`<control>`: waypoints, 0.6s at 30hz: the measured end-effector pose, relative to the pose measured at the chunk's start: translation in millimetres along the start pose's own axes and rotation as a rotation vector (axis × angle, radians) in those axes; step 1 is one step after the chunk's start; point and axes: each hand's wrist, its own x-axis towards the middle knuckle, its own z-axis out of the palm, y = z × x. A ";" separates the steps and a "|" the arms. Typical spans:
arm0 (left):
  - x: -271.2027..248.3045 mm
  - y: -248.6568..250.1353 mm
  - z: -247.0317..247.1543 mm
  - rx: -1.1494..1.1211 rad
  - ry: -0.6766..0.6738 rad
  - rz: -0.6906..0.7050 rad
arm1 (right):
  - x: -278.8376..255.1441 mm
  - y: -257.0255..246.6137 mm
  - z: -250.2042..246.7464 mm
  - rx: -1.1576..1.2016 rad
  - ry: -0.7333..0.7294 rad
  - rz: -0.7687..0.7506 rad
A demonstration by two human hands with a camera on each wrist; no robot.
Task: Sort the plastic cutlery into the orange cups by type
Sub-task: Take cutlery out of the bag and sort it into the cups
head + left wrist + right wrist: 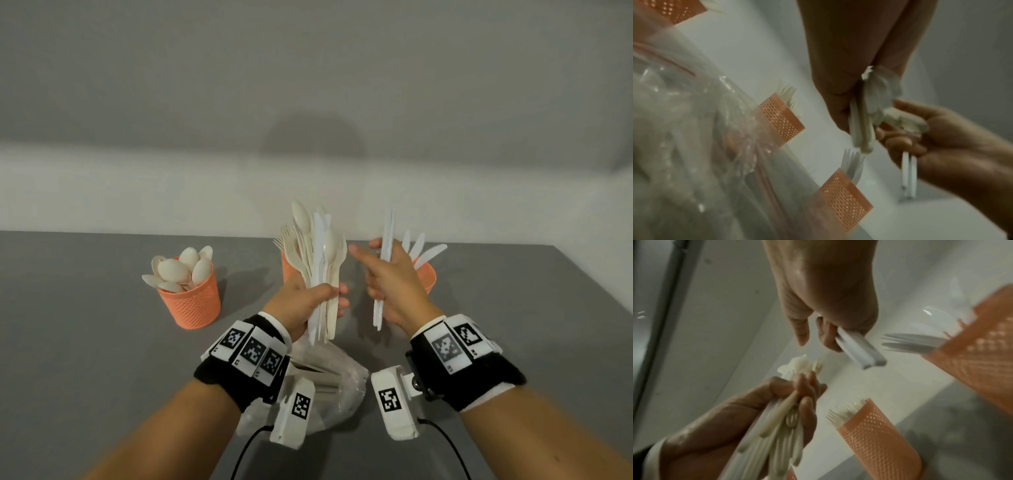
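Head view: left hand (pixel 310 301) grips mixed cutlery (pixel 317 253); right hand (pixel 394 277) holds knives (pixel 386 260).

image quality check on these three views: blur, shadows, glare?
Head view: mostly sharp, a soft rounded shadow on the wall. Left wrist view: plastic bag smeared, out of focus, with glints. Right wrist view: motion blur on the knives and nearest orange cup.

- My head view looks forward and down on the bench (pixel 102 359) from above, both forearms reaching in.
- My left wrist view sits very close, looking along the left hand (pixel 838 81) toward the mesh cups (pixel 781 116) (blurred).
- My right wrist view, equally close, faces the right hand (pixel 824 288); both wrist views share the two hands and cups.
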 end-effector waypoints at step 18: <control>-4.5 -4.0 5.0 -0.015 -0.010 0.129 | -2.9 4.8 24.2 -0.444 -0.130 -0.042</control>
